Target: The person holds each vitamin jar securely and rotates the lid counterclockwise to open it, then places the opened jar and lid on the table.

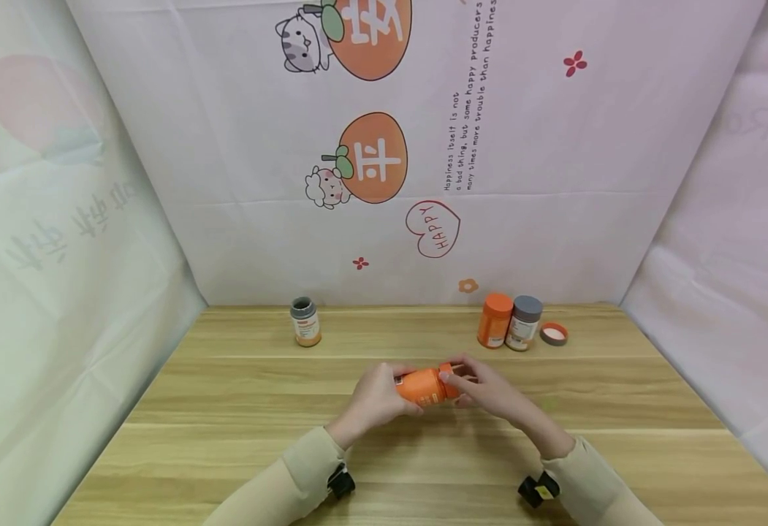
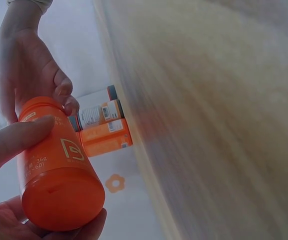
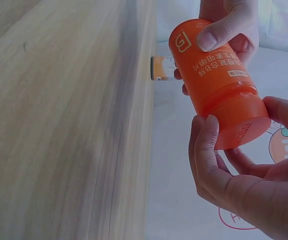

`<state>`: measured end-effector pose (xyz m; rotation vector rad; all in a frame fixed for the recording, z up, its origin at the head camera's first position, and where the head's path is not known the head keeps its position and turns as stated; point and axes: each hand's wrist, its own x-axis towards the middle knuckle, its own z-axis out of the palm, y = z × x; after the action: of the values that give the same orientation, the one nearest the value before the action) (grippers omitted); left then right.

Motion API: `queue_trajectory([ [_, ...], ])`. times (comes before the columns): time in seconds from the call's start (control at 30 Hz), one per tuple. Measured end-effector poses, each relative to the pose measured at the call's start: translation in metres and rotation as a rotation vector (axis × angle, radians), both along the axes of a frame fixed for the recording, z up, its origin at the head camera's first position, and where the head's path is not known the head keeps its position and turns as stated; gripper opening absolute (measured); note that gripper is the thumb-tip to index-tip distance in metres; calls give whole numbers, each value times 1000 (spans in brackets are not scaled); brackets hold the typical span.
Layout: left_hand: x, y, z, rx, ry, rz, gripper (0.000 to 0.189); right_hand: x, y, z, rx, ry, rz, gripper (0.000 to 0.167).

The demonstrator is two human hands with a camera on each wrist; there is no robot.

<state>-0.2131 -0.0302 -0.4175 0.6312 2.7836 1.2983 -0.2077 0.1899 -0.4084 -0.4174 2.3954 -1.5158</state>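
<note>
An orange supplement bottle (image 1: 420,386) lies tilted on its side in the air between both hands, its orange cap (image 3: 237,120) pointing right in the head view. My left hand (image 1: 378,394) grips the body, thumb across the printed label in the left wrist view and fingers beneath. Around the cap, my right hand (image 1: 489,387) holds on with thumb and fingertips at its rim. The cap sits on the bottle's neck. In the left wrist view the bottle's rounded base faces the camera and the cap end points to the right hand (image 2: 31,72).
At the back right of the wooden table (image 1: 239,438) stand an orange bottle (image 1: 495,321) and a grey-capped bottle (image 1: 524,324), side by side. A loose cap (image 1: 554,334) lies right of them. An uncapped grey-necked bottle (image 1: 305,323) stands back left. White printed cloth (image 1: 259,241) hangs behind.
</note>
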Motion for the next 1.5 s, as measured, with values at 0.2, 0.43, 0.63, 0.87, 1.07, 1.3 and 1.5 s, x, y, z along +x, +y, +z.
queue_trajectory([
  [0.2, 0, -1, 0, 2, -2, -4, 57, 1, 1, 0, -21, 13, 32, 54],
  [0.43, 0, -1, 0, 2, -9, -3, 59, 1, 3, -1, -26, 60, 70, 51],
  [0.63, -1, -2, -2, 9, -15, -6, 59, 1, 6, -2, -17, 126, 99, 52],
  [0.87, 0, -3, -1, 18, -13, -10, 59, -3, 8, -5, -79, 180, 145, 52],
  [1.07, 1, -3, 2, 32, -34, -12, 60, -6, 12, -7, -163, 204, 205, 50],
  [1.3, 0, -3, 1, 37, -37, -15, 58, -7, 15, -9, -187, 243, 241, 48],
  [1.5, -1, -3, -1, 40, -31, -16, 57, -7, 15, -10, -186, 249, 223, 48],
])
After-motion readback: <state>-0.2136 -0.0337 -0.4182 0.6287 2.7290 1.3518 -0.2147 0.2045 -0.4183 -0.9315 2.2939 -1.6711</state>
